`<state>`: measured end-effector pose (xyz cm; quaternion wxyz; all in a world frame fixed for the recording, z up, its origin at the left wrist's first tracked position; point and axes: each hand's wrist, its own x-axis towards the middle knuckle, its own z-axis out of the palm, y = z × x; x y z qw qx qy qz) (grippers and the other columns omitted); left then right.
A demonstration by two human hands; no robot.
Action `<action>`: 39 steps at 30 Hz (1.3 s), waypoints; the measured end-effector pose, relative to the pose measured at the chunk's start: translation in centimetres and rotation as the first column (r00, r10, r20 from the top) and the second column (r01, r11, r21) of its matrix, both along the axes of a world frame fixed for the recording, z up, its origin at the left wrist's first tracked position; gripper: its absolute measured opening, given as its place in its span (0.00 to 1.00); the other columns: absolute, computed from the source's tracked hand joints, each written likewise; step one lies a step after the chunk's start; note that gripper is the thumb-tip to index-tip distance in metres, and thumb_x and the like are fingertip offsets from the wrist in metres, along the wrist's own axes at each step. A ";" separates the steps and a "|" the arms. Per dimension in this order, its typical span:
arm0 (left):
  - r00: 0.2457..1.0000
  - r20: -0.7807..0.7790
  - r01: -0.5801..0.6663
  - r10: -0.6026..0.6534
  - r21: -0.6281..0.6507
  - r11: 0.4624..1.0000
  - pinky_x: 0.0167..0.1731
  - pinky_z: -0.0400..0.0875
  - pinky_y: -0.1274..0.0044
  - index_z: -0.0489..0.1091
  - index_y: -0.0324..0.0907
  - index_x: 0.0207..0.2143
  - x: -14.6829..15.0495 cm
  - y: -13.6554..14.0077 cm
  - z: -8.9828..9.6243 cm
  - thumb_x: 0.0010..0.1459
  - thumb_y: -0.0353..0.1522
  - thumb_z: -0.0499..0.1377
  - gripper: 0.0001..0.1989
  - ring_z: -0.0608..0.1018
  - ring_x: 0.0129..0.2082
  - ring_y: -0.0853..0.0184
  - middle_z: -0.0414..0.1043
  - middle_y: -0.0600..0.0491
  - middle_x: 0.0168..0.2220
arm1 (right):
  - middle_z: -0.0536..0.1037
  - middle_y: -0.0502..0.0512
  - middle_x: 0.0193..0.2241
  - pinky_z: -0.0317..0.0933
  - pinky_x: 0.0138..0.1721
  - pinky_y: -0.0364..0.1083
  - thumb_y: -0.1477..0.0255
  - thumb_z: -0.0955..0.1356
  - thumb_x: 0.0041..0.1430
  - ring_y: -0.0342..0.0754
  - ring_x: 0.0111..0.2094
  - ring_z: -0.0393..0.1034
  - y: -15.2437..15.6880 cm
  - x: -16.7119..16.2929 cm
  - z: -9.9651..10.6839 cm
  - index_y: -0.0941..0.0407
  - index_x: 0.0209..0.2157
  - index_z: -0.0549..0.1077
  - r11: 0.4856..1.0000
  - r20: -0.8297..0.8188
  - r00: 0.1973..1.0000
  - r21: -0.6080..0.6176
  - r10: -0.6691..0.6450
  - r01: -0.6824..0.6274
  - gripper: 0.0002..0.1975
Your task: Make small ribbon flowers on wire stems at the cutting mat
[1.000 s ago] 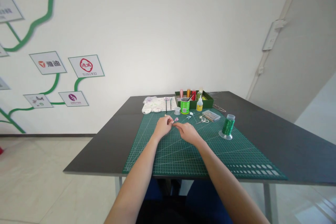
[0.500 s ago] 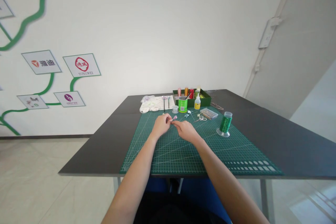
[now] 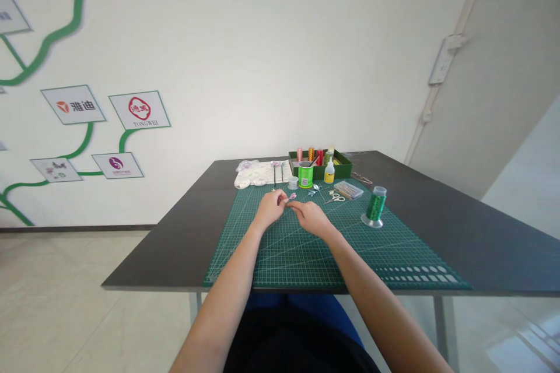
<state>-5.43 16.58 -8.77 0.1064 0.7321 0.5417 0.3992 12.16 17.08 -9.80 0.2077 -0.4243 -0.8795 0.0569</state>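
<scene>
Above the green cutting mat (image 3: 297, 256), my left hand (image 3: 271, 207) and my right hand (image 3: 312, 218) meet fingertip to fingertip. A small pink flower-like piece (image 3: 293, 196) pokes up between them. The left fingers are pinched at its base. My right hand is closed too, its index finger stretched toward the same spot; whatever its fingertips press is too small to make out. Just beyond lie a small blue piece (image 3: 312, 193), white-handled scissors (image 3: 336, 198) and a small clear round container (image 3: 293, 183).
A spool of green thread (image 3: 375, 207) stands upright at the right. Behind are a flat clear case (image 3: 349, 189), a yellow-labelled glue bottle (image 3: 329, 172), a green can (image 3: 305, 176) and a green box (image 3: 343, 170) with thread spools. White cloth (image 3: 258, 175) with dark-stemmed pieces lies back left.
The camera view has shifted slightly. Both hands keep nearly the same pose around the pink flower-like piece.
</scene>
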 end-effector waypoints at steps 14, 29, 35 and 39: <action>0.998 0.067 0.013 -0.011 -0.022 1.000 0.33 0.65 0.78 0.73 0.40 0.30 -0.4 0.6 -0.8 0.58 0.26 0.59 0.04 0.74 0.29 0.68 0.75 0.55 0.27 | 0.84 0.57 0.44 0.64 0.46 0.45 0.73 0.59 0.71 0.52 0.43 0.79 0.7 0.1 -0.9 0.52 0.57 0.75 0.999 -0.049 0.998 0.010 0.033 -0.033 0.20; 0.995 0.089 0.035 -0.035 -0.003 0.999 0.30 0.63 0.79 0.74 0.40 0.31 -0.5 0.7 -0.8 0.56 0.22 0.57 0.07 0.72 0.27 0.70 0.75 0.55 0.28 | 0.76 0.52 0.23 0.57 0.31 0.43 0.73 0.62 0.65 0.46 0.24 0.65 1.7 0.0 1.2 0.59 0.43 0.81 0.983 -0.311 0.940 -0.073 0.138 -0.168 0.16; 0.989 0.104 0.110 -0.103 -0.067 0.992 0.27 0.60 0.79 0.75 0.38 0.31 -0.3 0.5 -0.6 0.57 0.26 0.58 0.06 0.68 0.23 0.71 0.72 0.56 0.23 | 0.68 0.47 0.19 0.49 0.25 0.42 0.68 0.64 0.61 0.41 0.20 0.55 3.5 0.6 4.0 0.61 0.35 0.80 0.909 -0.431 0.879 -0.248 0.206 -0.335 0.15; 0.976 0.127 0.192 -0.178 -0.111 0.975 0.27 0.61 0.79 0.76 0.37 0.31 -0.2 0.4 -0.7 0.56 0.26 0.58 0.06 0.68 0.23 0.71 0.72 0.56 0.24 | 0.58 0.42 0.14 0.42 0.19 0.41 0.63 0.66 0.59 0.39 0.16 0.46 4.8 1.1 4.0 0.62 0.39 0.79 0.795 -0.598 0.787 -0.399 0.152 -0.457 0.18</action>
